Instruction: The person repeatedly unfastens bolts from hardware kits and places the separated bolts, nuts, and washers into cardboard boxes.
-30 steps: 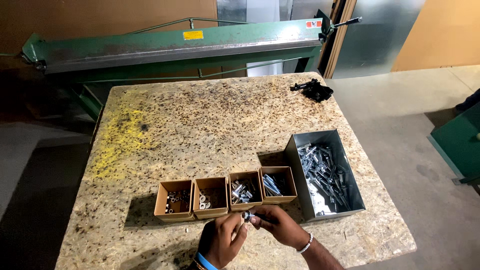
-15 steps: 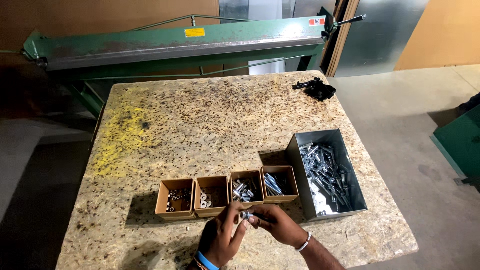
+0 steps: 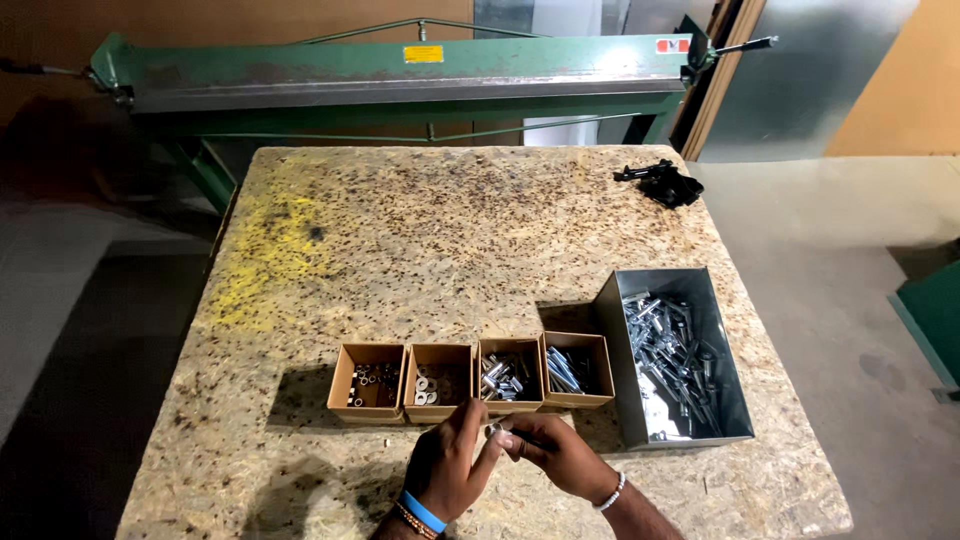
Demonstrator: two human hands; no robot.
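This is a metalworking workshop. A long green sheet-metal bending machine (image 3: 400, 85) spans the top of the frame behind a rough chipboard worktable (image 3: 450, 230), on which stand small cardboard boxes (image 3: 470, 375) and a grey metal bin (image 3: 675, 355) of what look like bolts, over a bare concrete floor (image 3: 840, 300) at right.

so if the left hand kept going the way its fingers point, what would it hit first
Probably the third cardboard box, the one holding short metal sleeves, just beyond the left hand and its small metal part; depth is hard to judge.
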